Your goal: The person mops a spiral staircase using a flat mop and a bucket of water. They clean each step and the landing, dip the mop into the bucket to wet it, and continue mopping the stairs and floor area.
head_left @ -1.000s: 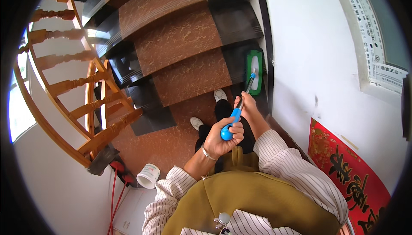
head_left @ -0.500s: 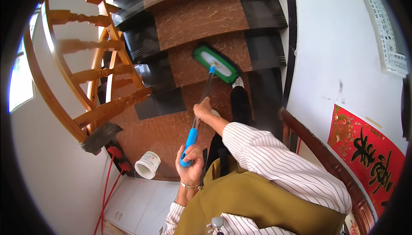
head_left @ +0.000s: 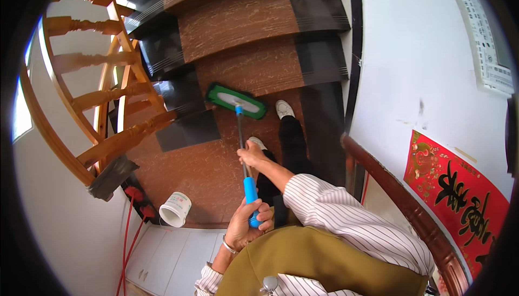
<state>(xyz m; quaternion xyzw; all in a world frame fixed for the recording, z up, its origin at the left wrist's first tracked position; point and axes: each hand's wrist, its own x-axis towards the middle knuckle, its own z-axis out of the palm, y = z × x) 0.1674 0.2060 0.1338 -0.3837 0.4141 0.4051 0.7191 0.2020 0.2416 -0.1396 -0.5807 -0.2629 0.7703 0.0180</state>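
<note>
A flat mop (head_left: 242, 134) runs between both of my hands, with a thin grey pole, a blue grip and a long green head (head_left: 237, 101) with a pale middle. My left hand (head_left: 246, 224) is wrapped around the blue grip at the pole's near end. Higher up, my right hand (head_left: 252, 154) closes round the bare pole. The mop head rests at the foot of the stairs, slanting down to the right, close to my right shoe (head_left: 284, 109).
Brown and black stone steps (head_left: 238, 26) rise ahead. At left stands a wooden banister (head_left: 130, 134). A white bucket (head_left: 175, 209) sits on the floor's near left, by red poles (head_left: 127, 242). A dark wooden handrail (head_left: 405, 209) and a red poster (head_left: 451, 199) are at right.
The mop head has come down off the first step, toward me and to the left, and turned flatter. My hands kept their hold; the right has lowered slightly along with the pole.
</note>
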